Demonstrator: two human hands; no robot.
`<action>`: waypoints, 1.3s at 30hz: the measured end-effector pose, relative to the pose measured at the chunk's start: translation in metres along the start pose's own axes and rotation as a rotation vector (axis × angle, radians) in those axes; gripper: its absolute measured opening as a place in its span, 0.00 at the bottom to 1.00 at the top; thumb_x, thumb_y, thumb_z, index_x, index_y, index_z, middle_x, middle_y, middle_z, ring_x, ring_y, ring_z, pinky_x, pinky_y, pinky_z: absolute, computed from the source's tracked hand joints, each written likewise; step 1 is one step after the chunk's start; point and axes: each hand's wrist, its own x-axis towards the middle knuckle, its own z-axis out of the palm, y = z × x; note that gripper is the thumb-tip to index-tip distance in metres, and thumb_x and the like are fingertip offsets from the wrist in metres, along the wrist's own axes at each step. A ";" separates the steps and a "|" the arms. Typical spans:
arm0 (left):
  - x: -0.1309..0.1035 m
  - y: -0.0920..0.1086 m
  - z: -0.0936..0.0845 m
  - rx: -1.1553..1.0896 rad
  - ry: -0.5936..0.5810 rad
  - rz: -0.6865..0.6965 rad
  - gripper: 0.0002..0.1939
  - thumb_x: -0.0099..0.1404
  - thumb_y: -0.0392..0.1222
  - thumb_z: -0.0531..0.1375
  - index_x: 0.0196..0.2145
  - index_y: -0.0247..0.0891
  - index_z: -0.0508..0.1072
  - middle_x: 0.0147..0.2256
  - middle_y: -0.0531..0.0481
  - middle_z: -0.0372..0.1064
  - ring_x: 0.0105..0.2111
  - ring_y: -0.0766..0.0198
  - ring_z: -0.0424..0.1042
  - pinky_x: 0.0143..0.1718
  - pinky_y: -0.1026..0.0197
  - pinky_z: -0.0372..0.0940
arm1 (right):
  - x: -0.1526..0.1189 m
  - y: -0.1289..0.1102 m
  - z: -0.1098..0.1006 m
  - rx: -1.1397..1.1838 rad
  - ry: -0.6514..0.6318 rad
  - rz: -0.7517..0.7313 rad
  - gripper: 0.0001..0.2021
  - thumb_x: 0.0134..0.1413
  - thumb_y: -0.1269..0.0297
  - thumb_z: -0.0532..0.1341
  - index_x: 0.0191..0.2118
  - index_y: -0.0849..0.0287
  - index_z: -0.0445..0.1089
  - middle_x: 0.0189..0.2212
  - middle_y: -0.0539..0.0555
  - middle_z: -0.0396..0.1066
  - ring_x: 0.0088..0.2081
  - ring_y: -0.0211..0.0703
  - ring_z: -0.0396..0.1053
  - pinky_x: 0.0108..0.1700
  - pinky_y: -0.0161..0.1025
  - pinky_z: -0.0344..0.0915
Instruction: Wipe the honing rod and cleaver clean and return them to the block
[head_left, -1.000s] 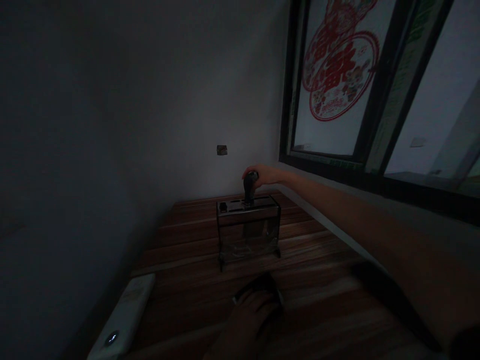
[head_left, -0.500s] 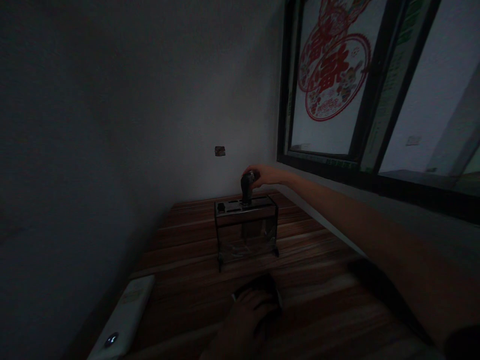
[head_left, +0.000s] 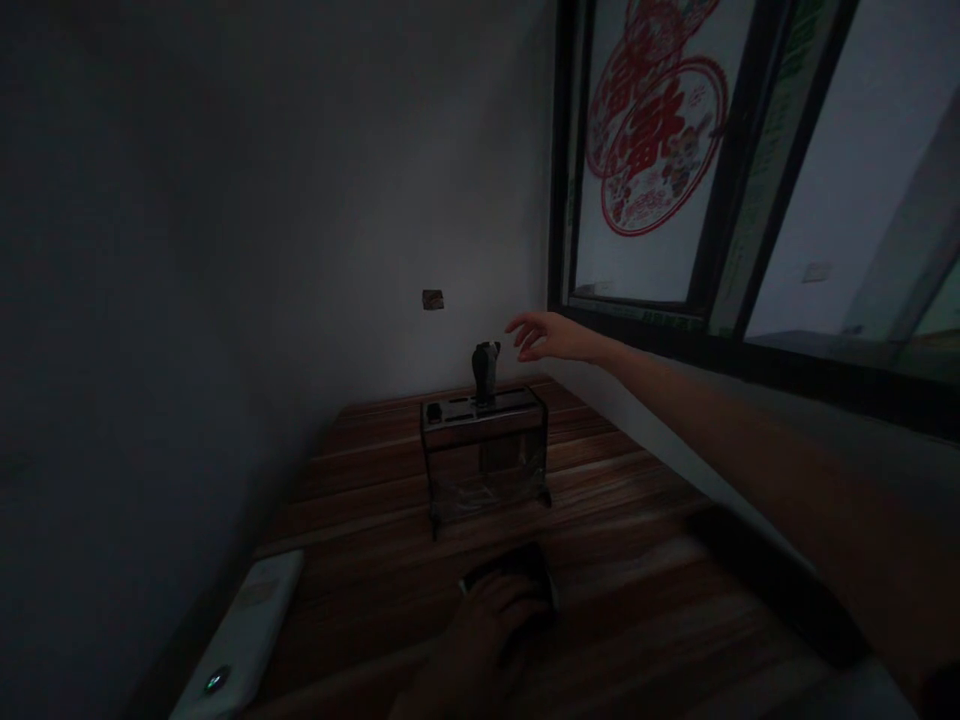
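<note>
A dark metal-framed stand (head_left: 484,422) rests on the wooden table, with a slotted top and something see-through and wrinkled low between its legs. On its top stands a short black upright object (head_left: 484,374) with a rounded head; its kind is too dark to tell. My right hand (head_left: 546,336) hovers just right of that object, apart from it, fingers loosely spread and holding nothing. In front of the stand, my left hand (head_left: 495,615) lies with fingers stretched over a dark flat item (head_left: 531,562) with a pale edge. Shadow hides much of that item.
A white, long device with a small lit display (head_left: 259,610) lies at the table's left edge. A long black object (head_left: 776,580) is at the right, under my right forearm. Walls close off the left and back; a dark-framed window (head_left: 720,320) runs along the right.
My right hand has let go of the black upright object and moved off to its right, fingers opening. The object stays standing on the stand. My left hand keeps its place.
</note>
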 end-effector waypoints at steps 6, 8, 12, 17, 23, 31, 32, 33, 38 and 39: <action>-0.001 0.001 -0.003 0.009 0.085 -0.053 0.22 0.60 0.33 0.53 0.51 0.49 0.62 0.53 0.53 0.60 0.53 0.62 0.58 0.55 0.54 0.54 | -0.062 0.011 0.014 -0.013 0.264 0.066 0.17 0.42 0.65 0.63 0.42 0.58 0.65 0.35 0.54 0.69 0.36 0.42 0.68 0.41 0.42 0.65; -0.002 -0.002 -0.004 0.002 0.119 -0.074 0.21 0.60 0.33 0.52 0.51 0.49 0.63 0.53 0.52 0.61 0.53 0.62 0.59 0.55 0.54 0.55 | -0.091 0.021 0.031 0.036 0.309 0.103 0.15 0.43 0.63 0.61 0.40 0.57 0.65 0.34 0.54 0.70 0.37 0.43 0.68 0.42 0.42 0.65; -0.003 -0.011 -0.007 -0.043 0.233 -0.111 0.17 0.63 0.36 0.49 0.49 0.47 0.65 0.52 0.50 0.62 0.52 0.62 0.60 0.54 0.54 0.56 | -0.145 0.053 0.077 0.189 0.267 0.233 0.12 0.43 0.59 0.60 0.37 0.54 0.66 0.35 0.54 0.70 0.37 0.46 0.69 0.41 0.44 0.67; 0.000 -0.031 -0.027 -0.144 0.643 -0.199 0.13 0.64 0.40 0.49 0.44 0.41 0.68 0.48 0.46 0.65 0.50 0.58 0.62 0.52 0.53 0.57 | -0.169 0.089 0.130 0.349 0.347 0.387 0.10 0.41 0.57 0.59 0.34 0.49 0.66 0.34 0.52 0.71 0.38 0.49 0.70 0.38 0.46 0.69; 0.015 -0.078 -0.076 -0.330 0.939 -0.316 0.23 0.59 0.46 0.56 0.51 0.40 0.58 0.53 0.45 0.58 0.54 0.56 0.57 0.56 0.51 0.51 | -0.144 0.110 0.150 0.434 0.435 0.351 0.15 0.43 0.55 0.59 0.40 0.49 0.64 0.40 0.55 0.69 0.43 0.50 0.68 0.40 0.47 0.69; 0.035 -0.129 -0.115 -0.584 0.641 -0.326 0.44 0.47 0.48 0.66 0.58 0.40 0.51 0.60 0.41 0.47 0.59 0.50 0.47 0.58 0.48 0.45 | -0.101 0.121 0.139 0.525 0.398 0.131 0.31 0.38 0.55 0.65 0.51 0.56 0.59 0.50 0.57 0.64 0.50 0.47 0.62 0.53 0.47 0.58; 0.036 -0.129 -0.120 -0.598 0.603 -0.302 0.44 0.47 0.47 0.66 0.58 0.41 0.51 0.60 0.42 0.48 0.59 0.51 0.47 0.59 0.49 0.45 | -0.098 0.122 0.136 0.531 0.380 0.106 0.33 0.36 0.56 0.66 0.52 0.55 0.58 0.50 0.56 0.63 0.51 0.47 0.62 0.54 0.46 0.57; 0.036 -0.129 -0.125 -0.611 0.566 -0.277 0.43 0.47 0.46 0.66 0.58 0.42 0.52 0.60 0.43 0.48 0.59 0.52 0.47 0.59 0.50 0.45 | -0.095 0.122 0.132 0.542 0.352 0.084 0.35 0.35 0.57 0.67 0.52 0.54 0.58 0.51 0.56 0.62 0.52 0.47 0.61 0.54 0.46 0.56; 0.041 -0.127 -0.137 -0.676 0.451 -0.201 0.44 0.47 0.43 0.67 0.59 0.42 0.52 0.61 0.44 0.46 0.60 0.53 0.47 0.59 0.50 0.46 | -0.088 0.124 0.127 0.643 0.187 0.031 0.39 0.35 0.60 0.68 0.56 0.51 0.54 0.56 0.55 0.56 0.56 0.47 0.54 0.58 0.47 0.49; 0.042 -0.127 -0.137 -0.687 0.440 -0.199 0.44 0.47 0.43 0.67 0.59 0.42 0.52 0.61 0.44 0.46 0.60 0.53 0.47 0.59 0.50 0.46 | -0.087 0.124 0.129 0.659 0.174 0.033 0.39 0.36 0.60 0.68 0.57 0.51 0.53 0.56 0.55 0.56 0.57 0.47 0.54 0.59 0.47 0.48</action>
